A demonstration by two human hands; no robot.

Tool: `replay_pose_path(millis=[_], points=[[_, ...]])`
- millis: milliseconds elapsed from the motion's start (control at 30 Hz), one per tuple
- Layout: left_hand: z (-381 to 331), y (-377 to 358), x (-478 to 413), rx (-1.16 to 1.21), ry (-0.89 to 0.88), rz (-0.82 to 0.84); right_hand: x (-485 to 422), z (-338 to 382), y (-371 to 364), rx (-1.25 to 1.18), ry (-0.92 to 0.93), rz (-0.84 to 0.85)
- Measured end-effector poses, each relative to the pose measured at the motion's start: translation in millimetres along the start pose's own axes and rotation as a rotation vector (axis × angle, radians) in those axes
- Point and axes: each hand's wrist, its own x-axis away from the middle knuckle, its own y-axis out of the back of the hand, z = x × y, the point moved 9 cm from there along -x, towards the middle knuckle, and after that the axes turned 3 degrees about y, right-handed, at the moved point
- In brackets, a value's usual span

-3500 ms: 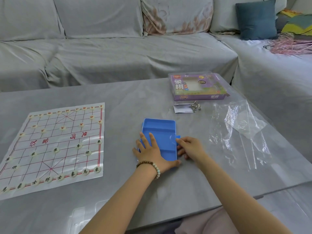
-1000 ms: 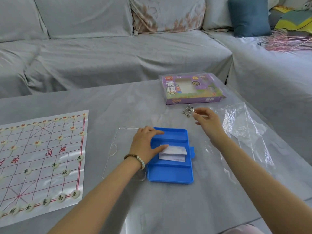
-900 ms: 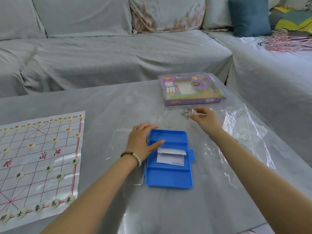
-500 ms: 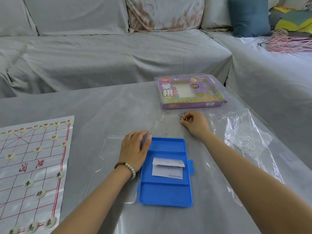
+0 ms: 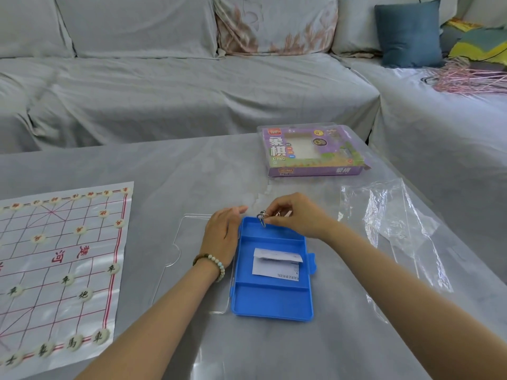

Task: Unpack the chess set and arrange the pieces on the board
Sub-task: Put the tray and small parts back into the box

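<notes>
Now right hand (image 5: 296, 218) pinches rings (image 5: 262, 218), dangling at its nine o'clock over the tray (image 5: 271, 305), twelve-o'clock end; left hand (image 5: 223, 229) rests flat, fingers straight.

Grey-draped corner sofa (image 5: 192, 86), blue cushion (image 5: 408, 34) — grey table (image 5: 192, 165), soft daylight

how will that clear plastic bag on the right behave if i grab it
The bag looks like thin creased film, so it would probably flop and crumple rather than hold shape. It lies loose on the table with raised folds, so it is likely very light and would slide when pushed. Its glossy glare suggests a slippery grip.
</notes>
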Motion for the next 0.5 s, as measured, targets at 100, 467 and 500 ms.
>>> replay_pose_path(millis=[100, 467, 500], points=[[-4, 0, 1, -0.03, -0.034, 0.009, 4, -3, -9, 0.083, -0.008, 0.076], [-15, -17, 4, -0.264, -0.14, 0.159, 19, -85, 62, -0.072, -0.32, -0.367], [-15, -17, 4, -0.269, -0.144, 0.162, 17, -94, 60, -0.064, -0.365, -0.347]])
